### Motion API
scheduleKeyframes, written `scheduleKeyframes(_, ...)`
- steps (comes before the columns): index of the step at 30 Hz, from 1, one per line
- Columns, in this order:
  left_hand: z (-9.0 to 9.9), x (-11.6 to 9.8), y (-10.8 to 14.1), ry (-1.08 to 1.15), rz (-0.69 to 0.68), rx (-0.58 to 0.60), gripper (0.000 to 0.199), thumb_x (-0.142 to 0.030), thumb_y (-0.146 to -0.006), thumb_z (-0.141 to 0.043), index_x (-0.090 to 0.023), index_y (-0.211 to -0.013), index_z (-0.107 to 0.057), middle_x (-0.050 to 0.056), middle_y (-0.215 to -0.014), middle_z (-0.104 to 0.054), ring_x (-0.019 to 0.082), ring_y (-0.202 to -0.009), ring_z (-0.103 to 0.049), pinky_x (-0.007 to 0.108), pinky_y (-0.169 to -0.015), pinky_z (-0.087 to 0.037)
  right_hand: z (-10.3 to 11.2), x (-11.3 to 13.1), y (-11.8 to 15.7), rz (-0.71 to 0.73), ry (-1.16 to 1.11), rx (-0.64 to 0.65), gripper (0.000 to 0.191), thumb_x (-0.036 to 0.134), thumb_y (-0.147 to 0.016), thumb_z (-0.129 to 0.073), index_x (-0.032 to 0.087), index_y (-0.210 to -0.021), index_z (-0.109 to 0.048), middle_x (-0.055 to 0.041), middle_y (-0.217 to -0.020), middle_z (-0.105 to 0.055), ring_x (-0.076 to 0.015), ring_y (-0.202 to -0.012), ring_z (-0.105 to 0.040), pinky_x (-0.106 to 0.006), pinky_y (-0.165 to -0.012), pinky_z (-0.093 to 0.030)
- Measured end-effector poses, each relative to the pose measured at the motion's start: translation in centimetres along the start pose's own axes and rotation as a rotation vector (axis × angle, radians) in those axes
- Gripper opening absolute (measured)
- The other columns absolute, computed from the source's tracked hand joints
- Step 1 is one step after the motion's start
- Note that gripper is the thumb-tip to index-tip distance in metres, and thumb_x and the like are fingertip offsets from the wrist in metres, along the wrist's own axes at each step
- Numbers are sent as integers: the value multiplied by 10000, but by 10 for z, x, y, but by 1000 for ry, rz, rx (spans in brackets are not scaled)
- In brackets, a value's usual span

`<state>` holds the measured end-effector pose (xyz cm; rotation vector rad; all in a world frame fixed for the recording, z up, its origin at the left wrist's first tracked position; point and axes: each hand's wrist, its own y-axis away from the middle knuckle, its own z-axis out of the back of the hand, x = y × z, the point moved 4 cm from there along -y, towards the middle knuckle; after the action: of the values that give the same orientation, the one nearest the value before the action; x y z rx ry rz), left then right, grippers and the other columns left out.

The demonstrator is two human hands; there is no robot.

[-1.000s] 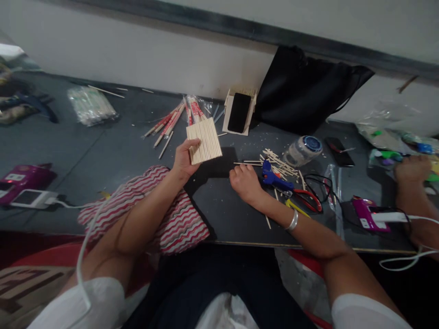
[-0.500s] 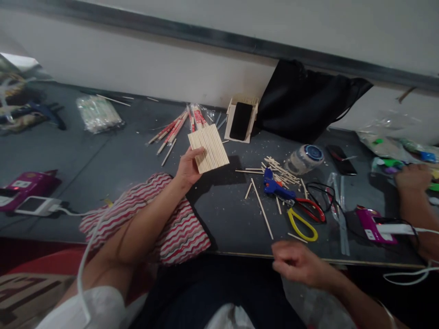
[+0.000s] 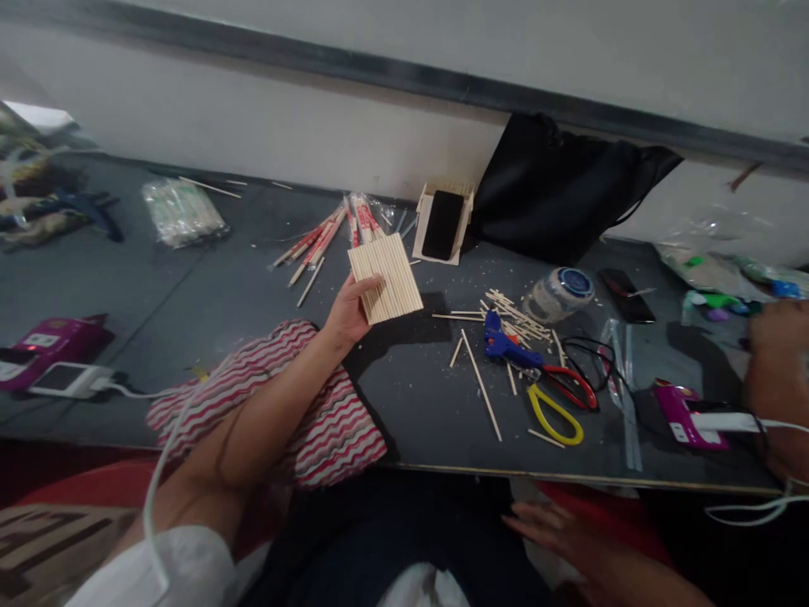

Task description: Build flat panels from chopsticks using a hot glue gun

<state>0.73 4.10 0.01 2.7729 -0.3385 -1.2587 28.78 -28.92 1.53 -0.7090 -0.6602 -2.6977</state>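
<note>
My left hand holds a flat square panel of pale wooden sticks laid side by side. Its thumb lies across the face of the panel, which is raised over the table. Below the table's front edge, beside my lap, is my right hand, with its fingers stretched out and nothing in them. Close beyond that hand on the table are a blue glue gun, scissors with red and yellow handles and a pile of short wooden sticks.
Wrapped chopsticks, a phone on a stick-built stand and a jar stand farther back. A striped cloth lies under my left forearm. A co-worker's hand is at the right, beside a purple box.
My right hand has dropped from the table's front edge to below it, and its curled fingers have straightened. My left hand keeps the panel nearly still. The co-worker's arm has shifted right.
</note>
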Motion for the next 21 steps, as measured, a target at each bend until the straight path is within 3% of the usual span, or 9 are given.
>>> scheduleKeyframes(4,1,0,-1,10,-6,-9,523,-154,-670,-752,-240,-1175,-648,45,-943,-785,317,-958,-754,478,-886,-624,20,1,-11,-73,-161,20,355,416,-1002,-434,290,-972,-764,-39,-789,-766,-195,-742,-729,-295,-711,-585)
scheduleKeyframes(6,3,-1,-3,27,-15,-30,511,-148,-660,-746,-232,-1156,-656,45,-917,-783,325,-958,-751,487,-882,-627,39,10,-25,-44,-187,-41,423,514,-1021,-398,282,-1092,-746,-52,-833,-780,-206,-796,-744,-310,-778,-591)
scheduleKeyframes(7,4,-2,-4,35,-18,-42,500,-142,-657,-741,-228,-1143,-660,45,-904,-782,328,-967,-749,486,-884,-628,50,18,-36,24,-171,-81,469,572,-1009,-419,276,-1235,-705,-68,-916,-794,-219,-867,-754,-321,-822,-596)
scheduleKeyframes(8,6,-3,-6,41,-20,-53,485,-137,-657,-733,-226,-1128,-663,45,-898,-781,329,-981,-746,481,-888,-628,60,25,-49,72,-108,-136,581,611,-1001,-420,254,-1426,-590,-114,-1142,-775,-254,-1072,-730,-370,-956,-572)
scheduleKeyframes(11,9,-5,-9,45,-24,-70,423,-141,-673,-710,-230,-1083,-667,47,-904,-784,327,-1035,-736,461,-895,-627,77,47,-109,210,141,-241,755,625,-1017,-341,162,-1613,-331,-192,-1578,-484,-311,-1467,-456,-502,-1202,-388)
scheduleKeyframes(13,10,-5,-10,49,-23,-81,386,-144,-670,-703,-229,-1045,-667,46,-889,-782,325,-1049,-733,459,-898,-626,73,56,-160,210,245,-250,796,627,-1022,-327,104,-1621,-287,-208,-1651,-356,-311,-1546,-323,-526,-1240,-325)
scheduleKeyframes(16,11,-7,-10,56,-27,-102,341,-151,-639,-716,-219,-970,-667,38,-831,-767,329,-1028,-739,466,-899,-628,57,64,-220,53,349,-236,852,610,-1007,-413,-22,-1574,-333,-290,-1642,-300,-361,-1566,-247,-557,-1265,-248)
scheduleKeyframes(18,11,-8,-11,54,-27,-100,323,-163,-626,-731,-218,-938,-665,30,-811,-761,326,-1001,-745,466,-896,-630,45,75,-231,53,367,-198,873,615,-981,-484,-37,-1551,-371,-317,-1631,-286,-389,-1559,-250,-583,-1257,-246)
scheduleKeyframes(21,11,-9,-11,74,-8,-97,319,-161,-620,-737,-218,-926,-664,29,-820,-766,322,-991,-744,469,-895,-631,37,96,-206,290,273,-49,802,615,-972,-525,13,-1500,-480,-289,-1583,-418,-362,-1513,-375,-525,-1221,-337)
